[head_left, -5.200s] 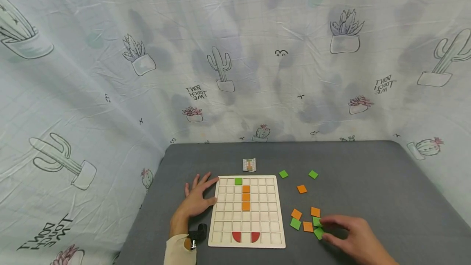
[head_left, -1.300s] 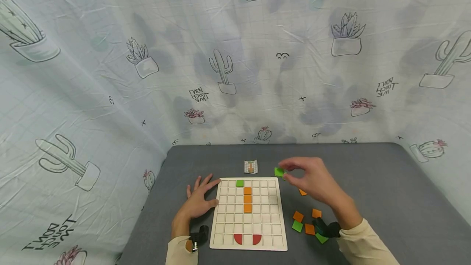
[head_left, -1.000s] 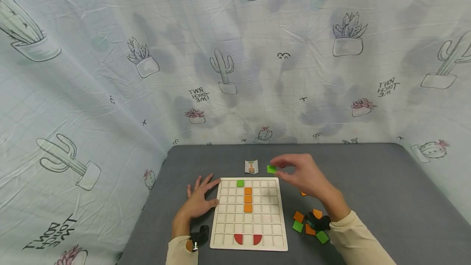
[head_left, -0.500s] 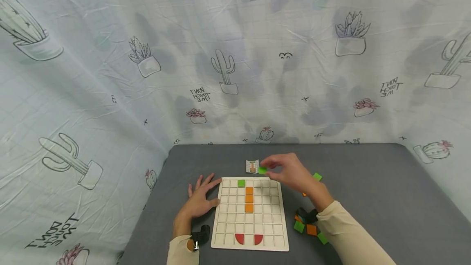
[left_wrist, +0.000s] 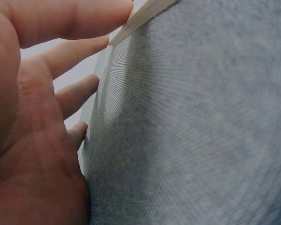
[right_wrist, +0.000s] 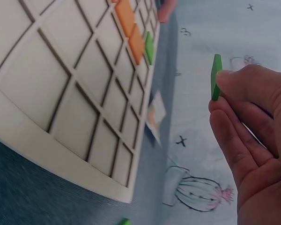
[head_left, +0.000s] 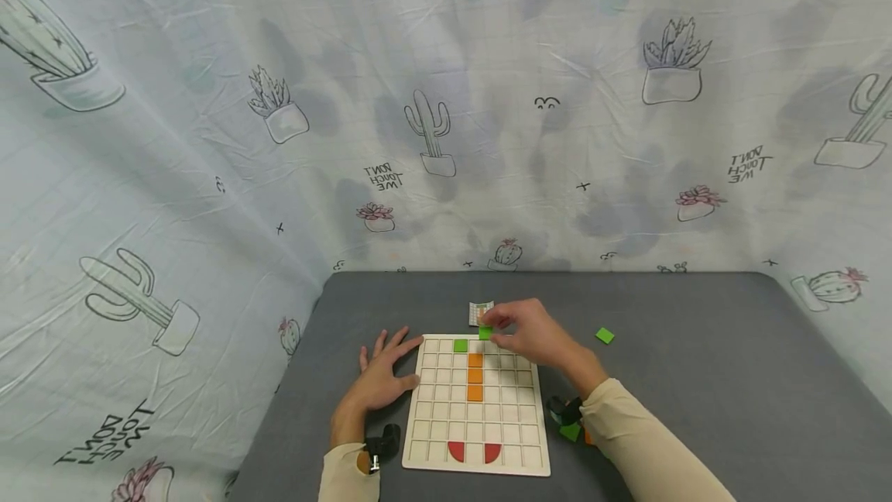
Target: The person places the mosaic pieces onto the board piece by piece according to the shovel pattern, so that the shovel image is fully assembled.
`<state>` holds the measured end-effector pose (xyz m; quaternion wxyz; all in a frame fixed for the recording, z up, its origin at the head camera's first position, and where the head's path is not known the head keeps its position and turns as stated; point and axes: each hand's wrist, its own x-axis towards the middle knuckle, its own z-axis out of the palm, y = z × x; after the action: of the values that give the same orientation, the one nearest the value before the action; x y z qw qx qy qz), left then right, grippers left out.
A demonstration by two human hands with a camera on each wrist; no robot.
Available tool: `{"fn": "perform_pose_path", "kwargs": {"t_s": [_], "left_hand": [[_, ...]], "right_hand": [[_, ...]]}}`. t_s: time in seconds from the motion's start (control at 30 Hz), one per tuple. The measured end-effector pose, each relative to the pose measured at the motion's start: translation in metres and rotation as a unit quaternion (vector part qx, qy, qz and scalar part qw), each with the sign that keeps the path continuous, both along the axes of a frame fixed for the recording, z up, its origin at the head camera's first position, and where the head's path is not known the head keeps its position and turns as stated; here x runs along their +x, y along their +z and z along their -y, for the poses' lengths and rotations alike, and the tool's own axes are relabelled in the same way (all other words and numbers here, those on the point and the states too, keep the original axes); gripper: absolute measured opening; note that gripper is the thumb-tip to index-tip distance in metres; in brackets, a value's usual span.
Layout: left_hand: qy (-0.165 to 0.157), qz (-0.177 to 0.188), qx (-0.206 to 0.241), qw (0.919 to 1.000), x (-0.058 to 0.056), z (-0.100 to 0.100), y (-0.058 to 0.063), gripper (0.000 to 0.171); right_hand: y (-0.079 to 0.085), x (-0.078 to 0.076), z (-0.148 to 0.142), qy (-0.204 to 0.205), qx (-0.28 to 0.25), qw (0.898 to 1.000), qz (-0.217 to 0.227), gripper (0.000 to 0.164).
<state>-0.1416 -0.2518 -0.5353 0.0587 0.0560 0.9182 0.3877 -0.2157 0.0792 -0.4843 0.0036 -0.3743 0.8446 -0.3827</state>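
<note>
My right hand (head_left: pixel 533 331) pinches a green square tile (right_wrist: pixel 216 77) between thumb and fingertips, over the far edge of a pale grid board (head_left: pixel 446 432). In the right wrist view the tile stands on edge, clear of the board. A green tile (head_left: pixel 461 345) lies in the board's far row. Starting one row nearer and one column to its right, orange tiles (head_left: pixel 475 377) form a line. Two red quarter-round pieces (head_left: pixel 456 452) sit in the near row. My left hand (head_left: pixel 379 379) lies spread, thumb and index fingertip at the board's left edge.
A small picture card (head_left: pixel 476 312) lies beyond the board, partly covered by my right fingers. One loose green tile (head_left: pixel 605 335) is on the grey table (head_left: pixel 697 362) at right. Other loose tiles are mostly hidden under my right sleeve (head_left: pixel 648 440). A cactus-print curtain (head_left: pixel 488 177) hangs behind.
My right hand has carried a green tile from the table's right side leftward to the board's far edge. The left hand has kept its place, and the tiles on the board are the same.
</note>
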Motion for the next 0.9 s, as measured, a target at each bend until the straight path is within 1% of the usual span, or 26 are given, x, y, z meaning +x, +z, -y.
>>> {"fn": "perform_pose_path", "kwargs": {"t_s": [0.2, 0.37, 0.47, 0.63, 0.9], "left_hand": [[-0.003, -0.002, 0.003, 1.0, 0.0, 0.001, 0.0, 0.07], [-0.002, 0.004, 0.002, 1.0, 0.0, 0.001, 0.0, 0.07], [0.0, 0.007, 0.001, 1.0, 0.0, 0.0, 0.001, 0.071], [0.003, 0.006, 0.001, 1.0, 0.0, 0.0, 0.001, 0.071], [0.005, 0.006, 0.002, 1.0, 0.0, 0.0, -0.001, 0.07]], "right_hand": [[-0.01, -0.002, 0.007, 0.007, -0.002, 1.0, 0.017, 0.027], [-0.019, -0.004, 0.011, 0.011, -0.002, 1.0, 0.004, 0.025], [-0.023, -0.005, 0.013, 0.009, 0.002, 1.0, 0.006, 0.025], [-0.028, -0.007, 0.018, 0.003, 0.013, 0.999, 0.034, 0.025], [-0.04, -0.008, 0.025, -0.005, 0.021, 0.999, 0.04, 0.026]]}}
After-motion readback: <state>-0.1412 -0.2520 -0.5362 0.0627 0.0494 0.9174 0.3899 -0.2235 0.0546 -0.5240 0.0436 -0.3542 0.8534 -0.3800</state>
